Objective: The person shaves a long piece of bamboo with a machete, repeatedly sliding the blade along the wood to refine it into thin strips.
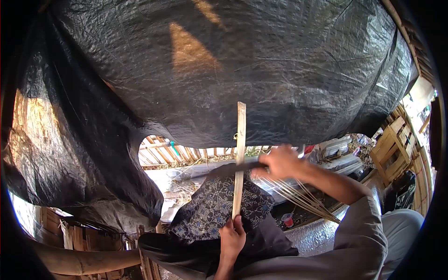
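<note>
Left hand pinches the lower end of an upright bamboo slat above the patterned cloth; right hand closes on a knife crossing the slat's middle, 1 bundle of thin strips beside.

overhead: wide black plastic tarpaulin sheet, crinkled, two sunlit patches | lap: dark blue patterned cloth | behind: slatted bamboo fence below the tarpaulin's edge | right: stacked pale wooden crates | floor: small red cup | lower left: thick brown bamboo pole
</note>
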A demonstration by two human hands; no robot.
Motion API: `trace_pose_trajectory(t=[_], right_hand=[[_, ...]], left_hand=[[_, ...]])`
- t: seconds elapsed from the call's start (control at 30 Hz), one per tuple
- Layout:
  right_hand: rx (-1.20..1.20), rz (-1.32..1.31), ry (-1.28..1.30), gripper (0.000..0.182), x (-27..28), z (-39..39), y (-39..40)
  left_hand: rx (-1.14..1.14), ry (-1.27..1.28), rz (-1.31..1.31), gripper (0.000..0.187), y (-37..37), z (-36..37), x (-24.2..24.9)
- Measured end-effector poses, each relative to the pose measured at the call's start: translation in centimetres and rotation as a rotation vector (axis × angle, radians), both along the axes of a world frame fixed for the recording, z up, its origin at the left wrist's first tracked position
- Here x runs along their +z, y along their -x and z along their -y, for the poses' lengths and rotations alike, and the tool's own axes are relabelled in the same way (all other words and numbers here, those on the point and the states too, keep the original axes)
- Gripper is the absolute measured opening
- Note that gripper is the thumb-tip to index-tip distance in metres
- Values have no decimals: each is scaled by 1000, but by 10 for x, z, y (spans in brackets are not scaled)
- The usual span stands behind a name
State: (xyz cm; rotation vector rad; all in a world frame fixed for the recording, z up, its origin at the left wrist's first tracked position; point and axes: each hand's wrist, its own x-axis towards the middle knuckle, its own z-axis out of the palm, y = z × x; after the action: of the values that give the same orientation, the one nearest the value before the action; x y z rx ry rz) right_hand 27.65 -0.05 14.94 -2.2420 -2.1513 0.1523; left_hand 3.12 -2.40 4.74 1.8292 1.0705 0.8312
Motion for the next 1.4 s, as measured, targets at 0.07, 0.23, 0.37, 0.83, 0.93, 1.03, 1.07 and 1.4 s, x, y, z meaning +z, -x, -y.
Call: trace_pose_trajectory(t=[0.07, 0.23, 0.37, 0.83, 0.93, 1.03, 1.07, 1.4], right_hand=[[-389, -224, -34, 64, 10, -21, -34], [-281, -306, -67, 57, 2, -15, -27], [-35, -117, -32, 52, -19, 12, 7], [-723, -714, -11, 73, -54, -41, -138], [-832, -956, 84, 70, -128, -4, -107], [-856, -1106, 388, 67, -204, 28, -88], [-821, -1217, 422, 67, -235, 49, -80], [-923, -1589, 446, 75, -264, 136, 9]], left_hand=[[12, 54, 45, 18, 0, 2, 4], [5, -19, 0, 21, -5, -1, -3], [-20, 25, 46, 21, -6, 1, -2], [-48, 64, 30, 28, 3, 2, -19], [-58, 107, 93, 30, 5, 1, -14], [-133, 229, 52, 33, 10, -4, -9], [-158, 423, 177, 33, 12, -4, -10], [-177, 680, 307, 29, 20, 0, 3]])
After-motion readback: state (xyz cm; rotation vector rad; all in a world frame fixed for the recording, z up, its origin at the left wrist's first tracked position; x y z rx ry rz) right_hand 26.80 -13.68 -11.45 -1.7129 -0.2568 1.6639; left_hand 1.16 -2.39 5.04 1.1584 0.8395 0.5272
